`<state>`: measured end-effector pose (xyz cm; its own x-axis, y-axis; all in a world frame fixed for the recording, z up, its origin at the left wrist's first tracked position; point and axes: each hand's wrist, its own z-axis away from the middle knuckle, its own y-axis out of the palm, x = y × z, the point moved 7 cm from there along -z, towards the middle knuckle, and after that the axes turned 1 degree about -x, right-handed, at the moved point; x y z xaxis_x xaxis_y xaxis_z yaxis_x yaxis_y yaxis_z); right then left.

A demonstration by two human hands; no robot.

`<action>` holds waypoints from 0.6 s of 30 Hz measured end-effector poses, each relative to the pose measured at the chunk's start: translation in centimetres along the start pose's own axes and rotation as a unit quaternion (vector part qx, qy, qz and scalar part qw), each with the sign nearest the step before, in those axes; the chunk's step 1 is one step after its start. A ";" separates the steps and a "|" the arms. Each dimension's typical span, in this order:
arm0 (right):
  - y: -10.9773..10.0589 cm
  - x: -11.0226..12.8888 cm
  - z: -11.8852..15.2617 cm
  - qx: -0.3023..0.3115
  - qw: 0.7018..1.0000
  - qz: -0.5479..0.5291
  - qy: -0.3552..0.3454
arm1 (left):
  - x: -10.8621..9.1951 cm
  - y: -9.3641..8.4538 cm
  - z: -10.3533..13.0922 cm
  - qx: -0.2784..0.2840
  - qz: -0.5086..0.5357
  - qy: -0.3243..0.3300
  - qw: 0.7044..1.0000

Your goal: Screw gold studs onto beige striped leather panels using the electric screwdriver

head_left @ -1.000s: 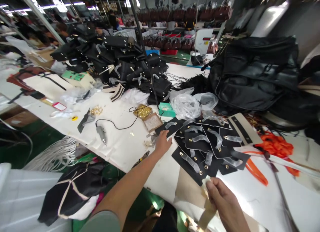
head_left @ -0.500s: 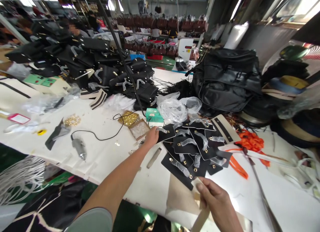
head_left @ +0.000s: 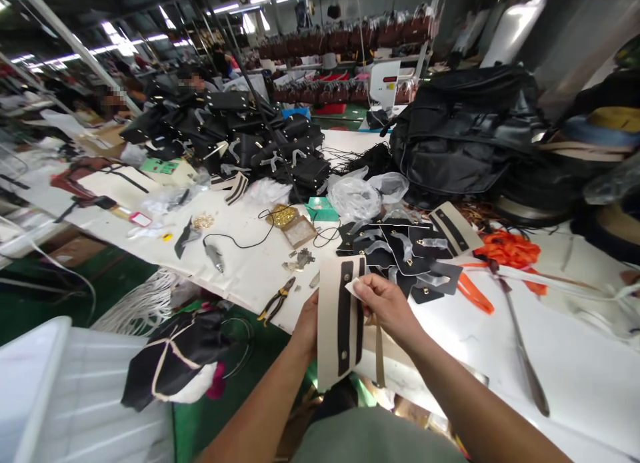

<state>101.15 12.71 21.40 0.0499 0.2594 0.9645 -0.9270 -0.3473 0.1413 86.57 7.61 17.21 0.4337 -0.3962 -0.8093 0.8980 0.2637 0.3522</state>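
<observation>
My left hand (head_left: 306,326) grips the left edge of a beige panel (head_left: 330,323) with dark stripes and metal studs, held upright near the table's front edge. Between the thumb and fingers of my right hand (head_left: 387,306) is a small pale strip of tape (head_left: 353,288), at the panel's upper right by the stripe. A longer tan strip (head_left: 379,356) hangs below the right hand; whether the two strips join is hidden. Just beyond lie several black panels (head_left: 377,246) with small plastic-wrapped handles and gold fittings.
Pliers (head_left: 277,300) lie at the table's front edge, near small metal parts (head_left: 301,258). A corded grey tool (head_left: 214,256) is further left. Orange ribbon (head_left: 510,253) and a long metal tool (head_left: 527,366) lie on the right. Black bags (head_left: 465,143) are heaped behind.
My left hand has come back from the pile of black panels and now holds a panel with its beige side showing. My right hand has moved up and left, bringing tape to it.
</observation>
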 end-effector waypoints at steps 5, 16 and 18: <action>-0.9 0.6 4.3 0.014 1.000 -0.011 -0.023 | 1.7 2.0 4.1 0.005 -0.025 0.035 0.999; -4.5 1.5 13.2 -0.008 0.998 0.009 -0.060 | 0.6 9.6 13.9 0.208 -0.204 0.170 0.942; -4.7 1.8 14.5 -0.008 0.997 0.022 -0.076 | 0.6 10.3 15.1 0.189 -0.236 0.190 0.934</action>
<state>111.02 1.74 25.74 0.0638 0.1053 0.9924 -0.9353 -0.3406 0.0963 97.17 -3.16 27.44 -0.0102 -0.0304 -0.9995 0.9758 -0.2188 -0.0033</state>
